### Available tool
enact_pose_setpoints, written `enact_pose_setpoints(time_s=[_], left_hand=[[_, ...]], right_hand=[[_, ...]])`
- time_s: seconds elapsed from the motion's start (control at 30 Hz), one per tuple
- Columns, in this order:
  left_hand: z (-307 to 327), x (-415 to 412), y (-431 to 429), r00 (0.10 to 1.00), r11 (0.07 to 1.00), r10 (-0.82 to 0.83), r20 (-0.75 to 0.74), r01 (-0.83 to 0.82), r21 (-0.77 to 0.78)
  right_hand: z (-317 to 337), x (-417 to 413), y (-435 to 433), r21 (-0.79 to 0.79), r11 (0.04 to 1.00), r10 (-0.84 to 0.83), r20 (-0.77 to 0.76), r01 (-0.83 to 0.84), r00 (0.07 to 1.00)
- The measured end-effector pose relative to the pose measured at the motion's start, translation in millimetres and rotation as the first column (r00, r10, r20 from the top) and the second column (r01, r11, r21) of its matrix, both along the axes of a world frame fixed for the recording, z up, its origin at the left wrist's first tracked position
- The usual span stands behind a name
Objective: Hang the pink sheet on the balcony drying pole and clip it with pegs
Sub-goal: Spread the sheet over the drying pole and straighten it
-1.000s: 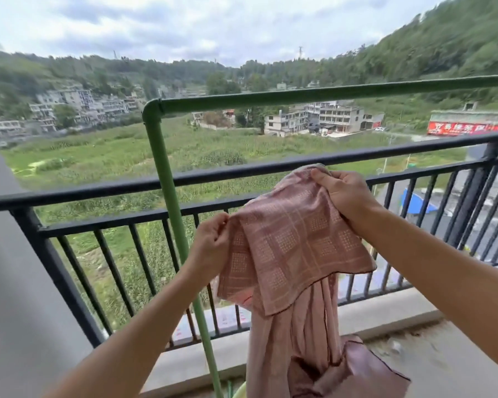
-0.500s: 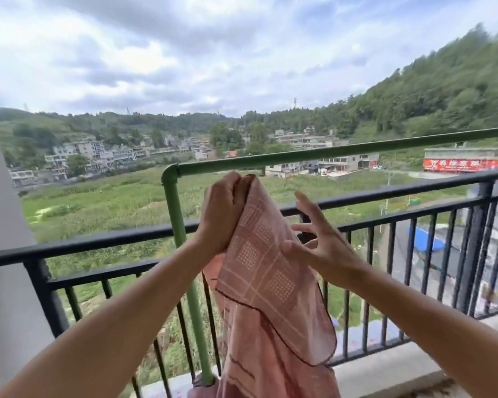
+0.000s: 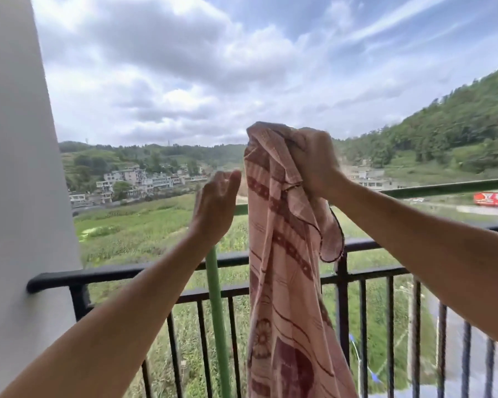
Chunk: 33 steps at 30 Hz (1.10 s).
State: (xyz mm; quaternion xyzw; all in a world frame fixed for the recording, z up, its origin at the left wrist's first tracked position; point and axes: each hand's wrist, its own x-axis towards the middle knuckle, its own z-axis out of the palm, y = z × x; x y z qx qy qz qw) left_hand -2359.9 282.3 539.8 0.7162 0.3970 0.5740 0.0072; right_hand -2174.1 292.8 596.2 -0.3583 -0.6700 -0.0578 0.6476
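The pink patterned sheet [image 3: 285, 268] hangs in a long bunch, held up by its top corner in my right hand [image 3: 314, 162], which is raised above the level of the green drying pole [image 3: 449, 187]. My left hand [image 3: 214, 205] is just left of the sheet, fingers loosely apart and holding nothing; it covers the pole's corner. The pole's horizontal bar runs right behind my right arm, and its upright [image 3: 217, 317] drops down in front of the railing. The sheet hangs in front of the pole, not over it. No pegs are in view.
A black metal balcony railing [image 3: 127, 272] crosses behind the pole. A white wall column [image 3: 18, 168] fills the left side. Beyond are fields, buildings and a wooded hill.
The sheet passed from my left hand to my right, which lifted it higher. My left hand let go and opened beside it. The view tilted upward.
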Motion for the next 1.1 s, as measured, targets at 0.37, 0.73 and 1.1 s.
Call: enact_pose_setpoints(time_s=[0.37,0.73,1.1], left_hand=[[-7.3,57.5,43.0,0.986,0.975,0.138,0.098,-0.153,0.161],[21.4,44.1,107.0,0.995,0.988,0.096,-0.015,-0.097,-0.122],[20.6,30.9,106.4,0.984,0.985,0.035,0.175,-0.005,-0.17]], right_hand=[[140.3,19.7,99.9,-0.028,0.955,-0.295,-0.065,0.294,0.953],[29.9,124.5,143.1,-0.453,0.878,0.099,0.487,0.154,0.868],[-54.0,103.5,73.9,-0.029,0.999,0.038,0.696,-0.025,0.717]])
